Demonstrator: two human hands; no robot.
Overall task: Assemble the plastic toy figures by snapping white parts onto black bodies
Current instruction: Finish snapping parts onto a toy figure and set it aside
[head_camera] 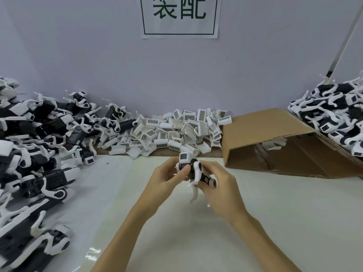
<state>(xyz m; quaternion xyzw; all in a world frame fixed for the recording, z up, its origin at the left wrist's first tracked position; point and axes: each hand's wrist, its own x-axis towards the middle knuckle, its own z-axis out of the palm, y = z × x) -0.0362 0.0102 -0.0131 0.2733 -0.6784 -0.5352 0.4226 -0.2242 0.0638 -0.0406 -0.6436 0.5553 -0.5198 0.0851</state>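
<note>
A black-and-white toy figure (pixel 193 170) hangs above the white table mat, held between both hands. Its white head piece with a dark square face points up and away, and thin white legs dangle below. My left hand (pixel 167 176) grips the figure's front end with curled fingers. My right hand (pixel 218 183) wraps round the black rear body and a wheel. A heap of loose white parts (pixel 176 130) lies along the back wall beyond my hands.
A large pile of black-and-white figures (pixel 39 154) covers the left side of the table. An open cardboard box (pixel 275 142) lies on its side at the right, with another pile of figures (pixel 337 116) on top. A paper sign (pixel 179 16) hangs on the wall.
</note>
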